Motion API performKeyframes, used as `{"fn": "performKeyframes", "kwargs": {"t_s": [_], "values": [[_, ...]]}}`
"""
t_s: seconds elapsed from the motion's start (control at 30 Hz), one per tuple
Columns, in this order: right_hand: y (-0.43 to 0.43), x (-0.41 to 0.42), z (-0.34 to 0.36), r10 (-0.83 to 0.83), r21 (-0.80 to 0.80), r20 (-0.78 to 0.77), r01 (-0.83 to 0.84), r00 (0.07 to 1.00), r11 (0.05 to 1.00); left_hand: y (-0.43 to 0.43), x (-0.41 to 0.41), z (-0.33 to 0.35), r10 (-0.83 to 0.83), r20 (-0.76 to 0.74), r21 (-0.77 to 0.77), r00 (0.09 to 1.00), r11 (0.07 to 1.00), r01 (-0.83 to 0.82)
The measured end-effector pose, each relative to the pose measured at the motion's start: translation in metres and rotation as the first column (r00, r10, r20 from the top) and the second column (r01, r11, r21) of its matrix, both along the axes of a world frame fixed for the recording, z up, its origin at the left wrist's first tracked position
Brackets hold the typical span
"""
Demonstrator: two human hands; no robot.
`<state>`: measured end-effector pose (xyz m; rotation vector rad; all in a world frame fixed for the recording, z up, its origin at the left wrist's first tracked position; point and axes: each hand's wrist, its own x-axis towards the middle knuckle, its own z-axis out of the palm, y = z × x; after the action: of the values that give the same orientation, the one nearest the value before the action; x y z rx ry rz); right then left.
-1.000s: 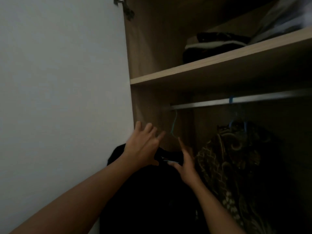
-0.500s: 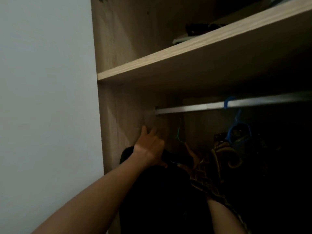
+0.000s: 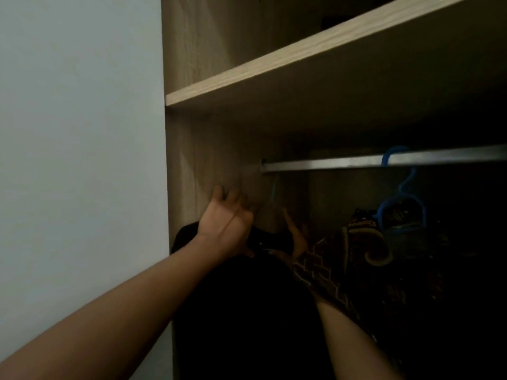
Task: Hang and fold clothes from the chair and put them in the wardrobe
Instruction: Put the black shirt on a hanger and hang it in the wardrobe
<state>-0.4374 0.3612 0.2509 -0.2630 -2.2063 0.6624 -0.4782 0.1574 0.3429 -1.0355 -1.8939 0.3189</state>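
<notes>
The wardrobe fills the right and centre of the frame, its wooden shelf slanting across the top above a metal rail. A black garment hangs at lower centre, beside a patterned garment on a blue hanger. The left hand rests spread-fingered on the black garment's shoulder, the right hand at its collar; whether either is grasping cannot be told.

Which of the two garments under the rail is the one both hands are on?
The plain black garment at the left end of the rail, by the wardrobe's side wall. The patterned garment hangs to its right on a blue hanger, untouched.
</notes>
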Motion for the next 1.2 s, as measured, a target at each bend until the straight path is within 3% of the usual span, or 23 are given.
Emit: {"fn": "performKeyframes", "kwargs": {"t_s": [0.23, 0.33, 0.5, 0.63, 0.87, 1.03, 1.2], "values": [[-0.068, 0.008, -0.009, -0.031, -0.050, -0.047, 0.028, 0.998, 0.998, -0.016, 0.018, -0.005, 0.080, 0.024, -0.029, 0.997, 0.996, -0.079], [-0.094, 0.007, -0.006, 0.130, -0.138, -0.168, -0.154, 0.977, 0.978, -0.024, 0.029, 0.003, 0.122, 0.035, -0.094, 0.992, 0.989, -0.118], [-0.117, 0.015, 0.009, 0.174, -0.197, -0.287, -0.236, 0.942, 0.952, -0.052, 0.047, 0.032, 0.180, -0.008, -0.172, 0.984, 0.969, -0.178], [-0.139, 0.023, 0.023, 0.216, -0.098, -0.279, -0.251, 0.936, 0.963, -0.074, 0.064, 0.052, 0.148, -0.066, -0.149, 0.987, 0.976, -0.156], [-0.175, 0.070, 0.079, 0.228, -0.145, -0.543, -0.358, 0.808, 0.923, -0.102, 0.071, 0.077, 0.058, -0.008, -0.035, 0.998, 0.998, -0.058], [-0.148, 0.120, 0.103, 0.070, -0.064, -0.660, -0.148, 0.748, 0.987, -0.092, 0.082, 0.075, -0.052, 0.161, 0.024, 0.985, 0.999, 0.049], [-0.080, 0.158, 0.093, -0.232, -0.249, -0.694, 0.076, 0.682, 0.966, -0.049, 0.107, 0.056, -0.285, 0.250, 0.014, 0.925, 0.957, 0.291]]}}
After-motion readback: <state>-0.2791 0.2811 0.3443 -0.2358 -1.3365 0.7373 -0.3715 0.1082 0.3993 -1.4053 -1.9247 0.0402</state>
